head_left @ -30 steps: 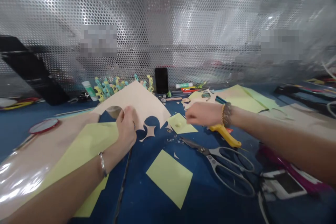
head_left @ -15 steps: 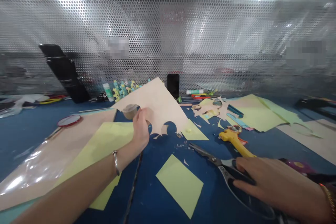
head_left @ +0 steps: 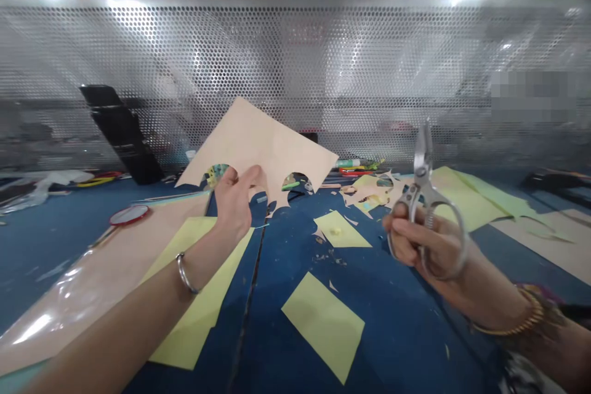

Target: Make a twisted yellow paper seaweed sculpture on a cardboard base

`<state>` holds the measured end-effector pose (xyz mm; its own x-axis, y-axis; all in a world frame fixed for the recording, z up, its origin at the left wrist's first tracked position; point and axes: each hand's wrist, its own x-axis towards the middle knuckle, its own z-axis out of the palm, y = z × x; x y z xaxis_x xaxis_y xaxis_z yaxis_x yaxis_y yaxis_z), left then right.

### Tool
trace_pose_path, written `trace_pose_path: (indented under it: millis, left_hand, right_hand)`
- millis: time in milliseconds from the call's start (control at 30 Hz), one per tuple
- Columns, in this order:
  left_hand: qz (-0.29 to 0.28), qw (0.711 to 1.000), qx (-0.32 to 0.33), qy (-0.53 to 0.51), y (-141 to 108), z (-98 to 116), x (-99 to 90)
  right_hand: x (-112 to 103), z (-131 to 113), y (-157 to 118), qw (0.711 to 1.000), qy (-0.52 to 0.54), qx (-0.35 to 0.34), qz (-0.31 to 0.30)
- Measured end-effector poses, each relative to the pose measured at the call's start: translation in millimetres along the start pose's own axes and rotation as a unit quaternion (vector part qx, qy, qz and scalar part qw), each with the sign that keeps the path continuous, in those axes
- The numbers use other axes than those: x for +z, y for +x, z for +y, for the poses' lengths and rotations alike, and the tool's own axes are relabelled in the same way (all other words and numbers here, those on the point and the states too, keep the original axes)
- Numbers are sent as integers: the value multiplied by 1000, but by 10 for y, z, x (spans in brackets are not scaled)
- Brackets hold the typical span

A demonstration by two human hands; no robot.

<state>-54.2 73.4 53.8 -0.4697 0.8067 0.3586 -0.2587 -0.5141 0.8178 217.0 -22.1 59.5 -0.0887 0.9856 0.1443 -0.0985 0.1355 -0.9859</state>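
A pale peach sheet of paper (head_left: 258, 135) with several round cut-outs along its lower edge is raised above the table, and my left hand (head_left: 235, 200) pinches it near the middle of that edge. In my right hand (head_left: 429, 237) is a pair of metal scissors (head_left: 422, 175), held upright with the blades pointing up, slightly blurred. My fingers wrap round the handles. Below and between the hands lies a yellow-green paper piece (head_left: 325, 323). A smaller yellow piece (head_left: 344, 229) rests just behind it, among small paper scraps.
Cut paper remnants (head_left: 369, 191) lie at the back centre, with larger yellow-green sheets (head_left: 480, 197) to the right. On the left are a red-rimmed round mirror (head_left: 130, 215), a plastic-covered peach sheet (head_left: 87, 277) and a black stand-like object (head_left: 122, 135). A perforated metal panel (head_left: 277, 61) bounds the table's back.
My left hand has lifted the peach sheet up and to the left. The scissors, lying low under my right hand before, are now raised upright in it.
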Motion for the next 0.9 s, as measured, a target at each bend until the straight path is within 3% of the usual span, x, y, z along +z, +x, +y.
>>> trace_pose_path:
  millis: [133,267,533,667,800,900]
  left_hand:
    - [-63,994,-85,5,-171,-148,16]
    - [-115,981,-153,10,-459,-259,55]
    - [-116,971,-206,25,-758,-297,62]
    - [-150,962,-228,27,-777,-308,24]
    - [-184,946,-214,161,-783,-327,-40]
    - [-206,911,-208,290,-776,-276,-61]
  right_hand:
    - [284,233,134,996,71,54,22]
    - [377,421,232,989,116,52,73]
    - [179,497,241,991,50,-33,118]
    - [129,480,266,992,45,-14,118]
    - [109,505,274,993,18,-9,117]
    - [74,494,282,987,-38,-40,148]
